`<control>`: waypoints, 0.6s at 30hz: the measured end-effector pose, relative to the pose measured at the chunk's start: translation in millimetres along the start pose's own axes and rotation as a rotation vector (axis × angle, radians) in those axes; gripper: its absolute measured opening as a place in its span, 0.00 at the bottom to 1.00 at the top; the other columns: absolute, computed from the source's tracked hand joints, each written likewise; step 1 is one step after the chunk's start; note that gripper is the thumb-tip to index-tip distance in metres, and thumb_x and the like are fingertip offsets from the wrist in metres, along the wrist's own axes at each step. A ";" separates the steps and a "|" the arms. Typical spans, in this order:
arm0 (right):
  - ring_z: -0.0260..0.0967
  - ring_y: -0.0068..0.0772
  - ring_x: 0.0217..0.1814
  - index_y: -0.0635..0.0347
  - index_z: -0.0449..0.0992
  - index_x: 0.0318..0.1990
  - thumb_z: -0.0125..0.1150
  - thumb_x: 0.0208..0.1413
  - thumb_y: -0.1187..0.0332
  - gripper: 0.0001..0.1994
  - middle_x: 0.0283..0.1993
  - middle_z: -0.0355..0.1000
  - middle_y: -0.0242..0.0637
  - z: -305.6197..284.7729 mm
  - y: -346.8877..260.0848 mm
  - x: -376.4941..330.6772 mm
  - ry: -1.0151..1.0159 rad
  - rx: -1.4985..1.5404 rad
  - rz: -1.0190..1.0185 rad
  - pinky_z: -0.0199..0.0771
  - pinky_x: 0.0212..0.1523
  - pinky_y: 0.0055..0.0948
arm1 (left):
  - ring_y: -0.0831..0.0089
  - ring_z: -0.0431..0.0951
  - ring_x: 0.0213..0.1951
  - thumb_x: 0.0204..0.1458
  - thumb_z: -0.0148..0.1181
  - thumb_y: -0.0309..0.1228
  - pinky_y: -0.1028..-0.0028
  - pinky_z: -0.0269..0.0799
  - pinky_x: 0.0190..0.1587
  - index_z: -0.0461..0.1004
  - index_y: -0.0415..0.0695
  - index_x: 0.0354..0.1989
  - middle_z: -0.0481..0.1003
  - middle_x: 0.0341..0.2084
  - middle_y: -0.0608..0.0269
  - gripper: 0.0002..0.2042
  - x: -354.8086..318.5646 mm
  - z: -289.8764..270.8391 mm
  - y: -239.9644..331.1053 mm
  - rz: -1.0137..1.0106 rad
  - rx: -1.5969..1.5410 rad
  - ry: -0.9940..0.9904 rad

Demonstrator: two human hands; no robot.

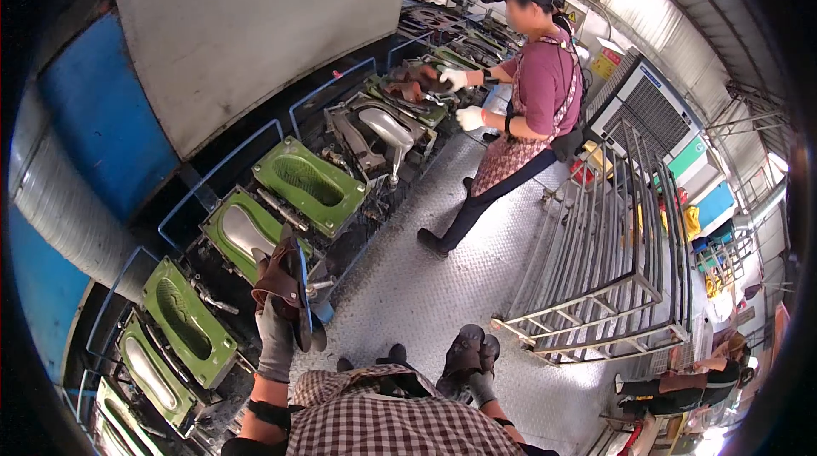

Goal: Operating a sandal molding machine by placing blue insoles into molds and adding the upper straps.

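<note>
My left hand (275,339), in a grey glove, is closed round brown sandals (283,277) with dark soles, one edged in blue. It holds them up beside the row of green shoe-sole moulds (311,185). Low on the right, my right hand (482,387), also gloved, is closed on a pair of dark brown sandals (467,352); their straps are partly hidden. The nearest open mould, behind my left hand, has a silver foot-shaped last (242,228) on its lid. Another green mould (189,322) with a hollow sole cavity lies to its left.
A co-worker (545,90) in a checked apron and white gloves handles brown uppers (415,84) at a mould farther along. Blue tube rails (223,160) run behind the moulds. A metal rack (596,286) stands on the right of the tread-plate floor (408,286). Another person (702,384) works at far right.
</note>
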State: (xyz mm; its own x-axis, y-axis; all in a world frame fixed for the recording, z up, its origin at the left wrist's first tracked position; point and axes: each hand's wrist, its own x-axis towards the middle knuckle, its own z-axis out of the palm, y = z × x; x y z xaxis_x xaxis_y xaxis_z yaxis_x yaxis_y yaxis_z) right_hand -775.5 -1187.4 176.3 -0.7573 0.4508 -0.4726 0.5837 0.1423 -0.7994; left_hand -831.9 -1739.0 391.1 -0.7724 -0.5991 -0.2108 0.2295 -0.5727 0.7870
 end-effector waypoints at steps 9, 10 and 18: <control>0.74 0.41 0.51 0.66 0.72 0.60 0.54 0.48 0.73 0.28 0.52 0.76 0.47 25.6 -122.4 96.5 -0.222 -0.390 -0.206 0.73 0.51 0.33 | 0.73 0.79 0.42 0.62 0.57 0.38 0.70 0.75 0.43 0.68 0.41 0.60 0.77 0.47 0.64 0.21 26.3 24.1 -15.1 0.016 0.057 0.092; 0.74 0.41 0.51 0.66 0.72 0.60 0.54 0.48 0.73 0.28 0.52 0.76 0.47 31.3 -139.9 101.6 -0.231 -0.400 -0.208 0.73 0.51 0.33 | 0.73 0.79 0.41 0.62 0.57 0.37 0.70 0.75 0.43 0.68 0.41 0.60 0.77 0.47 0.64 0.21 27.7 32.2 -14.7 0.023 0.023 0.099; 0.75 0.36 0.52 0.65 0.77 0.55 0.59 0.49 0.72 0.22 0.49 0.78 0.42 50.1 -209.8 119.7 -0.309 -0.310 -0.364 0.72 0.52 0.33 | 0.74 0.79 0.41 0.62 0.55 0.36 0.72 0.74 0.44 0.72 0.39 0.56 0.77 0.44 0.65 0.18 27.1 93.0 -17.1 0.126 -0.032 0.180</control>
State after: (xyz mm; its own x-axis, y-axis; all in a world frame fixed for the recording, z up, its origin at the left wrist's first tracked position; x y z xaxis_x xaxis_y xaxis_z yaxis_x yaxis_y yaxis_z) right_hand -1003.3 -1207.5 268.9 -0.9490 0.0522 -0.3110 0.2926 0.5134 -0.8067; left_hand -911.9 -1693.4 425.8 -0.6190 -0.7556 -0.2142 0.3384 -0.5027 0.7955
